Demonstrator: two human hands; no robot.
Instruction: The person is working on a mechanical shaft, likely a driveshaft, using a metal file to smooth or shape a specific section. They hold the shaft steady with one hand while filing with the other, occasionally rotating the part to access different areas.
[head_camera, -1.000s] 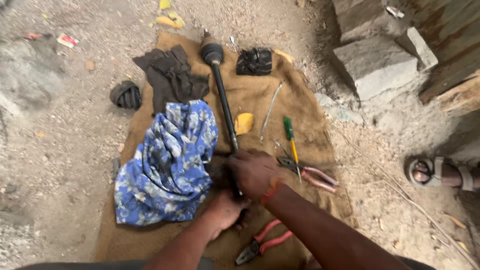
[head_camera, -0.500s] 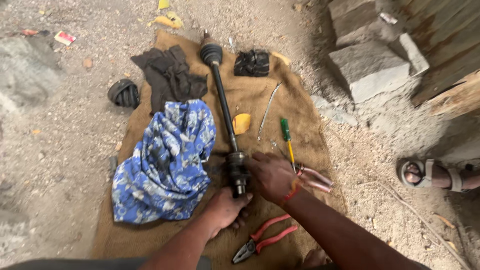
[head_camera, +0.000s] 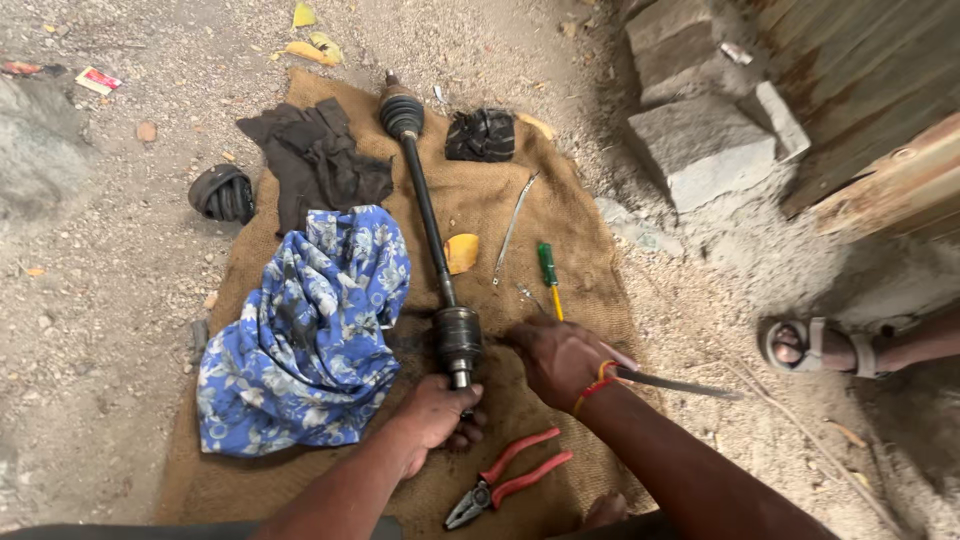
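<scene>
A dark drive shaft (head_camera: 425, 200) lies lengthwise on a brown burlap sack (head_camera: 580, 230), with a ribbed rubber boot at its far end and a thick metal joint (head_camera: 458, 338) at its near end. My left hand (head_camera: 435, 412) is closed around the stub end just below that joint. My right hand (head_camera: 555, 360), a red band on its wrist, lies palm down right of the joint. Its fingers are curled over a long thin metal tool (head_camera: 680, 383) with a pinkish grip that sticks out to the right.
Red-handled pliers (head_camera: 510, 480) lie near my arms. A green screwdriver (head_camera: 547, 275), a metal strip (head_camera: 512, 230), a blue floral cloth (head_camera: 310, 320), a dark rag (head_camera: 315, 160) and black rubber boots (head_camera: 480, 135) sit around. Stone blocks (head_camera: 700, 140) and another person's sandalled foot (head_camera: 800, 345) are right.
My left hand has slid down to the shaft's near stub, uncovering the joint. My right hand moved right off the shaft onto the pink-gripped tool, which now points out to the right.
</scene>
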